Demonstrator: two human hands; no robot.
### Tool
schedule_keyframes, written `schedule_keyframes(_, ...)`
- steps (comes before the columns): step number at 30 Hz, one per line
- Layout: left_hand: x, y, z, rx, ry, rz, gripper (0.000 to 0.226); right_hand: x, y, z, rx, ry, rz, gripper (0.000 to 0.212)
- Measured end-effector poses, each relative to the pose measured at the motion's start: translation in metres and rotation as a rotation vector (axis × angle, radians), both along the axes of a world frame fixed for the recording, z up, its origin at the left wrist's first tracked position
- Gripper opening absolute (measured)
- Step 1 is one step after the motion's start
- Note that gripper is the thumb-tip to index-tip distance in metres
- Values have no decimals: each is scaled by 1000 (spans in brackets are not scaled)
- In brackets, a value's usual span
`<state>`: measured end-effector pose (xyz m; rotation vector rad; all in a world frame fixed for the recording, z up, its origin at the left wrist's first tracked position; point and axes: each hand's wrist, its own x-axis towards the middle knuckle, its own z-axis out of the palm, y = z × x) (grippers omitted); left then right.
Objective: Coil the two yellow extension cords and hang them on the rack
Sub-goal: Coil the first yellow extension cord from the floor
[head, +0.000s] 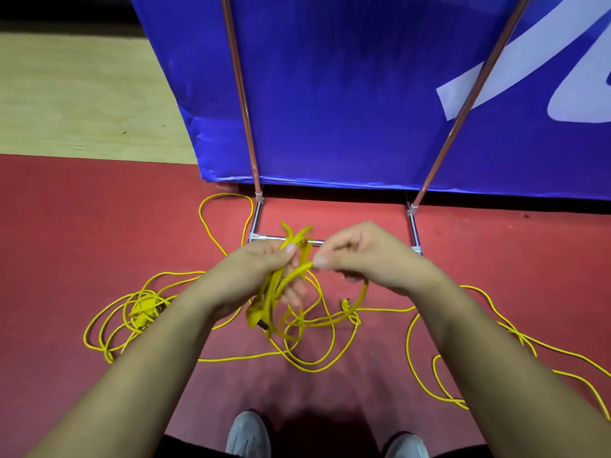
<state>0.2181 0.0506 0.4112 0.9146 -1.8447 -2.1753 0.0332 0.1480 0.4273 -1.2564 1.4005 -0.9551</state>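
Left hand (254, 276) holds cord loops (277, 292); right hand (360, 256) pinches one strand.

Uneven light: the red floor (330, 213) glows brightest at the rack (413, 226), darkening away from it. Wide-angle distortion splays the rack's poles (243, 104); the yellow cord (272, 289) before it is motion-blurred.

Left grip (251, 276) and right grip (363, 256), close together, both pinch the cord (299, 271).
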Motion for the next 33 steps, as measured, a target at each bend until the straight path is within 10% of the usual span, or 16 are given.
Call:
schedule_keyframes(8,-1,-12,6,417,236,175,15,-44,17,-66,63,-69,-278,7)
schedule_keyframes(12,1,-9,4,323,90,144,16,-45,15,-74,58,-155,-385,9)
schedule_keyframes(20,4,1,7,287,-69,-10,24,-11,5,-17,-39,283,-91,8)
schedule_keyframes(33,6,-11,3,374,23,132,20,-36,20,-71,45,49,-241,9)
